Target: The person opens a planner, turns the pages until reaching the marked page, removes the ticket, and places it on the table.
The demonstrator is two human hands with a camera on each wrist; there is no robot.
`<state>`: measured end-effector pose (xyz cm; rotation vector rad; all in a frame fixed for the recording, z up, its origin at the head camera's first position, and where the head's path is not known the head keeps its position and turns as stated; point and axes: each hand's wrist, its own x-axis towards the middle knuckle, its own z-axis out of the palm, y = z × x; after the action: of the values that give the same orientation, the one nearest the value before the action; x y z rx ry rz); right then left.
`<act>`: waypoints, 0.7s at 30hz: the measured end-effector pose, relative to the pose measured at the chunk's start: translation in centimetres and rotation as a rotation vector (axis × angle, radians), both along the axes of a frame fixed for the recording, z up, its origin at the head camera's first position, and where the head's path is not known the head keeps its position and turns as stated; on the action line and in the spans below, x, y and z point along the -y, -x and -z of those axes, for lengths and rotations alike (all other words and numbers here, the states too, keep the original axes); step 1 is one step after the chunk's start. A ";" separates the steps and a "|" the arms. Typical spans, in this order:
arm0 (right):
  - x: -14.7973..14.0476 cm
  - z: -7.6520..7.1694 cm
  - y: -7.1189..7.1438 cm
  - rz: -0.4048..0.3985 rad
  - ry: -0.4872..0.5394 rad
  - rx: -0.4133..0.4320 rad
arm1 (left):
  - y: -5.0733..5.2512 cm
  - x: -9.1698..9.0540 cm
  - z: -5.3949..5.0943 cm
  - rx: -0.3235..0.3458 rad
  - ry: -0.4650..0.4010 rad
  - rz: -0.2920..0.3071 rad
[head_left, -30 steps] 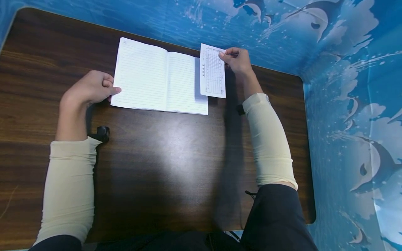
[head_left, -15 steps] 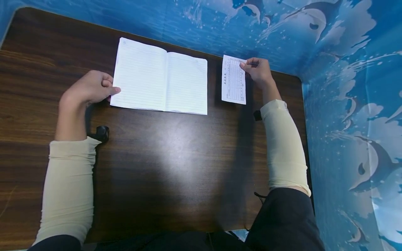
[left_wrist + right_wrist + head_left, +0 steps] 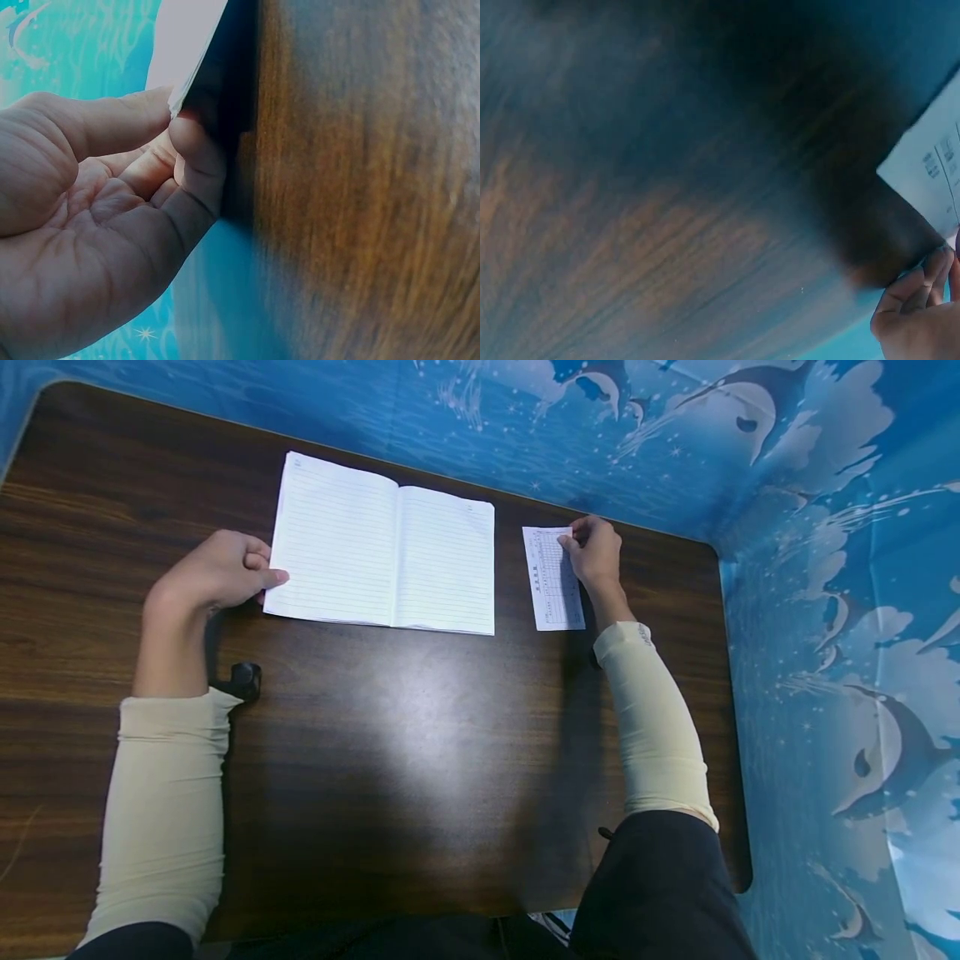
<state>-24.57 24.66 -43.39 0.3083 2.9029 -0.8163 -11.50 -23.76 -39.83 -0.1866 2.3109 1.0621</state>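
Observation:
An open notebook (image 3: pixel 337 543) with lined, unwritten-looking pages lies toward the back of the table. My left hand (image 3: pixel 221 568) pinches its left edge between thumb and curled fingers. In the left wrist view, the thumb of the left hand (image 3: pixel 97 180) presses on the page edge and fingers sit underneath. Right of the notebook, my right hand (image 3: pixel 596 552) pinches a small white slip printed with a table (image 3: pixel 553 581) by its upper right corner. A corner of the printed slip (image 3: pixel 926 169) and part of the right hand (image 3: pixel 922 307) show at the right wrist view's edge.
The dark wood-grain table (image 3: pixel 420 735) has rounded corners. A blue curtain with dolphins (image 3: pixel 840 652) runs behind it and along its right side. A small black device (image 3: pixel 243 681) is on the left forearm, over a cream sleeve (image 3: pixel 168 802).
My right hand has carried the printed slip off the notebook's right page, to the right, then down toward me beside it. The left hand has kept its place on the notebook.

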 end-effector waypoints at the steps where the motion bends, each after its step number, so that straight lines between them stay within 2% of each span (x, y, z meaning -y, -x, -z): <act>1: 0.1 0.0 0.0 0.000 -0.004 -0.003 | 0.0 0.0 0.0 -0.002 -0.001 -0.001; 6: 0.7 -0.5 -0.1 0.016 -0.014 -0.030 | 0.0 0.0 0.0 -0.011 -0.002 0.006; 13: 2.1 -1.3 0.6 0.010 0.082 -0.105 | 0.0 0.0 0.0 -0.009 0.000 0.005; 18: 4.2 -1.9 0.9 -0.019 0.099 -0.113 | -0.1 -0.1 0.1 -0.001 -0.005 0.002; 21: 5.9 -2.5 1.1 -0.054 0.094 -0.079 | -0.1 0.0 0.0 -0.011 -0.007 0.005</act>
<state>-25.62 18.72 -40.93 0.1919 2.9187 -0.9736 -11.45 -23.71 -39.83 -0.1727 2.3160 1.0705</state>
